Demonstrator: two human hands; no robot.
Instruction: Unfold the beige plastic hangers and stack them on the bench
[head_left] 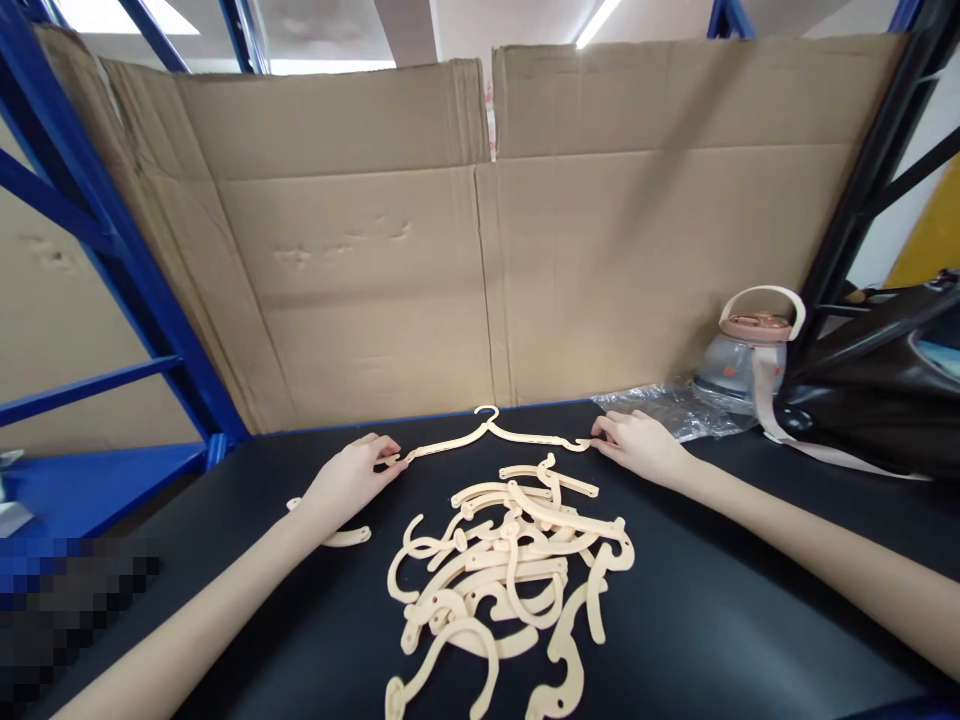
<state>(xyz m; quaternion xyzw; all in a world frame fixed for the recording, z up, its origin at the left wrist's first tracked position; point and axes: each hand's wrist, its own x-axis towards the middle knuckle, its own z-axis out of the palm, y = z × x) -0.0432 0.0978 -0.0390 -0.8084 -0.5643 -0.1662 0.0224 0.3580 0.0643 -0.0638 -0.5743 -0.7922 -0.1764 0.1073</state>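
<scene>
A cream plastic clothes hanger point(450, 440) lies near the back of the black table, its hook toward the cardboard. My left hand point(358, 474) pinches its left end between thumb and fingers. At the opposite end, the fingertips of my right hand point(631, 440) are closed on the notched tip. In front of the hanger, between my arms, spreads a pile of loose cream hanger parts point(510, 570), some curved hooks and some arm pieces. Another loose hanger part point(349, 537) lies partly hidden beneath my left forearm.
Upright cardboard sheets point(360, 260) stand behind the table point(712, 610). At the back right are a clear bottle point(739, 365) with a strap, crumpled clear plastic point(667, 408) and a black bag point(877, 380). A blue metal frame point(120, 240) rises at the left.
</scene>
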